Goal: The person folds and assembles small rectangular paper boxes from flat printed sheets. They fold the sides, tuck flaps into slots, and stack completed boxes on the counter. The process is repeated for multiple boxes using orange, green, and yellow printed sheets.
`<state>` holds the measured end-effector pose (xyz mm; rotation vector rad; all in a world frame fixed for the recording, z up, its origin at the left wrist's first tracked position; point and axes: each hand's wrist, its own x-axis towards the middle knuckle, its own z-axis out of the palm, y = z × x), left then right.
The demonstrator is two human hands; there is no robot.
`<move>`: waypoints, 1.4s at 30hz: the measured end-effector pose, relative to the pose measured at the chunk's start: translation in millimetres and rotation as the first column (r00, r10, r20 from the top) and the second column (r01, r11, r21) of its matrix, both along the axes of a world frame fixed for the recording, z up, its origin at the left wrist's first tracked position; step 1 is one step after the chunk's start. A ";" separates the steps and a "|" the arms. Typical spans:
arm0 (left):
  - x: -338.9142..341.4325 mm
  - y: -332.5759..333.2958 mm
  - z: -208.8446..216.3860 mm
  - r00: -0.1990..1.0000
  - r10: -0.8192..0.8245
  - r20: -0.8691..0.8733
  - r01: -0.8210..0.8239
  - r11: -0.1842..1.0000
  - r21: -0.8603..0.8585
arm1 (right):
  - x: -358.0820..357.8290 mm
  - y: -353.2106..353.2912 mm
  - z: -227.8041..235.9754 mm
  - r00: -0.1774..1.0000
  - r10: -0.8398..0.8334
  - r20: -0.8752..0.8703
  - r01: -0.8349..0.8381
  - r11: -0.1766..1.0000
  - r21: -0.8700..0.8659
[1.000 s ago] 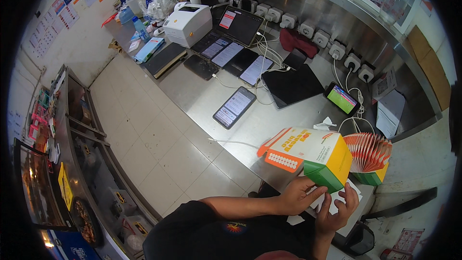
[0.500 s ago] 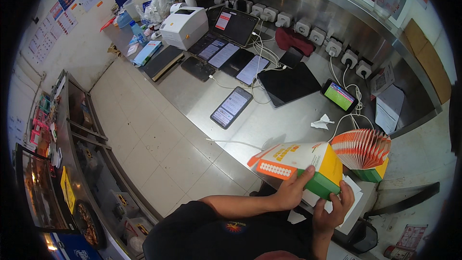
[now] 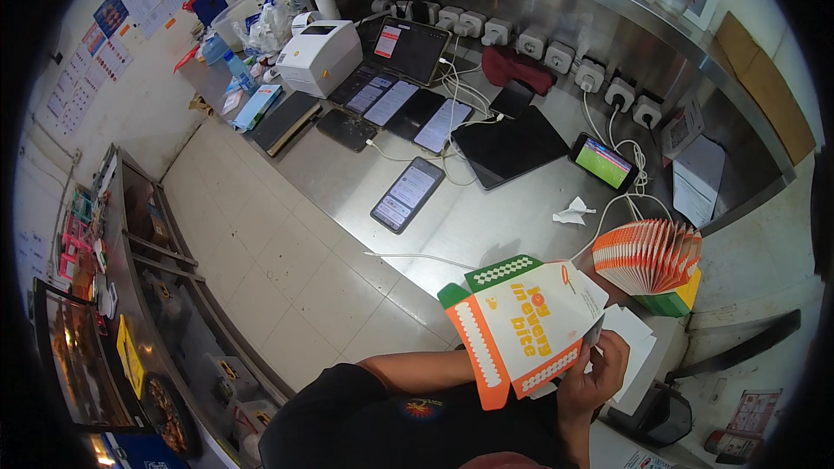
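A cardboard food box, white with orange and green patterned flaps and yellow lettering, is tilted up in front of my chest, its flaps standing out. My right hand has its fingers bent round the box's lower right edge. Behind the box my left forearm disappears, so my left hand and its fingers are hidden. Just beyond the right hand, a fanned stack of orange-and-white folded cartons rests on a yellow-and-green box. White paper sheets lie beside my right hand.
Several phones, one a lit phone, and a black tablet lie on the steel counter among white cables. A label printer stands at the back left. Plugged chargers line the back wall. A crumpled paper lies near the cartons.
The box has turned so its white lettered panel and patterned flaps face up, its yellow and green sides now out of sight. My left hand has gone behind it. The view shifted slightly.
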<state>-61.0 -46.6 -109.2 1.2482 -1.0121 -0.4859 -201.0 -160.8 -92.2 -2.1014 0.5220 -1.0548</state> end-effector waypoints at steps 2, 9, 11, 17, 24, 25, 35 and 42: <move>-2.2 -3.4 -0.5 0.997 0.043 0.071 -0.044 0.999 0.003 | 3.2 -0.1 -0.5 0.999 -0.015 0.030 0.013 0.999 0.053; 2.8 -8.6 -8.1 0.846 0.271 0.460 -0.302 0.953 -0.005 | 10.8 -10.6 7.7 0.999 -0.017 0.047 0.008 0.981 0.195; 5.0 -9.1 -17.1 0.809 0.281 0.516 -0.329 0.944 0.001 | 11.5 -14.8 9.9 1.000 -0.008 0.008 0.007 0.998 0.056; -4.1 -18.3 -38.3 0.934 0.285 0.214 -0.308 0.948 0.084 | 10.1 -19.2 16.5 1.000 -0.005 0.005 0.005 0.997 -0.076; -2.8 -17.2 -46.3 0.949 0.183 0.258 -0.201 0.978 0.047 | 2.5 -19.6 21.2 0.998 -0.048 0.046 0.053 0.993 -0.107; -5.4 -18.1 -47.3 0.963 0.190 0.191 -0.200 0.979 0.032 | 1.5 -20.4 21.4 0.997 -0.055 0.050 0.060 0.992 -0.107; -10.5 -15.4 -41.1 0.904 0.232 0.359 -0.294 0.947 0.126 | -5.8 -22.4 21.4 0.998 -0.019 0.057 0.024 0.996 -0.085; -14.1 -9.1 -45.3 0.882 0.109 0.459 -0.196 0.969 0.147 | -10.8 -24.0 8.7 0.997 -0.066 0.026 0.067 0.997 -0.037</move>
